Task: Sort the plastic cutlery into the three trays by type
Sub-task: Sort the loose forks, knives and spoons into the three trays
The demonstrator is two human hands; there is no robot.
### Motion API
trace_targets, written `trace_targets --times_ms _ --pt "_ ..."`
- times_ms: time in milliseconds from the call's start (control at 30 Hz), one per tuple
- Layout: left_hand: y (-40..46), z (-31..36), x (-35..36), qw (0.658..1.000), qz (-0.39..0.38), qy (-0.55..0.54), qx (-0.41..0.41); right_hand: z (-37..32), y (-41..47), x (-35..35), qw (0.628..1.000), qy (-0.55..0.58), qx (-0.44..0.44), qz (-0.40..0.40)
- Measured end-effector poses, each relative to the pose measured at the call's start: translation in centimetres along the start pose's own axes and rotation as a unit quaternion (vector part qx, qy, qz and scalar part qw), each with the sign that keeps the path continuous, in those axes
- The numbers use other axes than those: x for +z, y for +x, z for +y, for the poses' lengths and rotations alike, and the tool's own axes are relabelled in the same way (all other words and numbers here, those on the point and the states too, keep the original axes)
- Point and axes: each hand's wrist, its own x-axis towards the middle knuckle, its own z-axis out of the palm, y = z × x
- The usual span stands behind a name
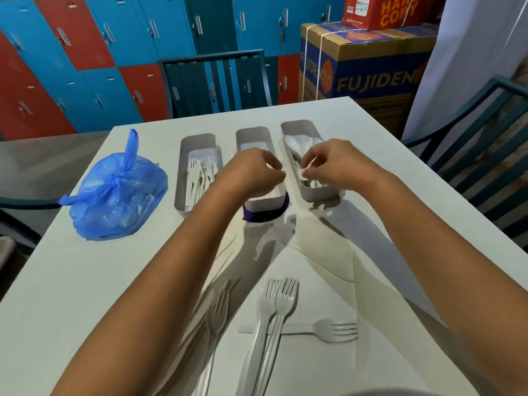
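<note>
White plastic cutlery partly sorted on a pale table (pixel 71 295). Three long grey trays side by side at the far half of the table, running away from the viewer. Left tray (pixel 183 167) with white forks, tines toward the far end. Middle tray (pixel 267 202) mostly hidden under the left hand, contents unclear; near end sitting on something dark purple (pixel 264 215), can't tell what. Right tray (pixel 310 194) with white spoons, bowls at the far end.

Left hand (pixel 251 174) over the middle tray, fingers curled, tips pinched close together near the tray's right wall; maybe gripping a thin white piece, can't tell for sure. Right hand (pixel 331 164) over the right tray, fingers curled downward, pinching a white piece (pixel 304 174) at the tray's left wall; looks like a spoon, type not certain. Hands near each other, not touching.

Still unsorted near the front edge: two forks (pixel 274 312) lying close together, tines pointing away, handles toward the viewer; one fork (pixel 334 330) crosswise beneath them, tines right; another fork (pixel 214 318) left of these, partly in the shadow of the left arm.

Blue knotted plastic bag (pixel 114 198) at the table's left, just beside the left tray. Behind: chair (pixel 214 81), red and blue lockers (pixel 85 52), stacked cardboard boxes (pixel 371 67).
</note>
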Motion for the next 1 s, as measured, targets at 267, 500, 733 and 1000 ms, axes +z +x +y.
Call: trace_targets --times_ms 267,500,733,1000 --pt "-7.7 -3.6 -3.3 0.997 -0.024 0.065 -0.031 -4.2 -6.1 3.4 0.943 -0.124 -0.094 -0.295" --pt "-9.7 -8.7 -2.1 0.978 -0.038 0.165 -0.119 -4.3 -5.9 5.9 0.959 -0.232 -0.012 -0.159" --pt "-9.9 -11.5 0.6 0.951 -0.038 0.257 -0.168 -2.9 -5.6 7.4 0.904 -0.391 0.078 -0.155" --pt "-9.2 -11.1 1.8 0.952 0.019 0.266 -0.149 -2.5 -5.0 8.2 0.922 -0.357 0.055 -0.138"
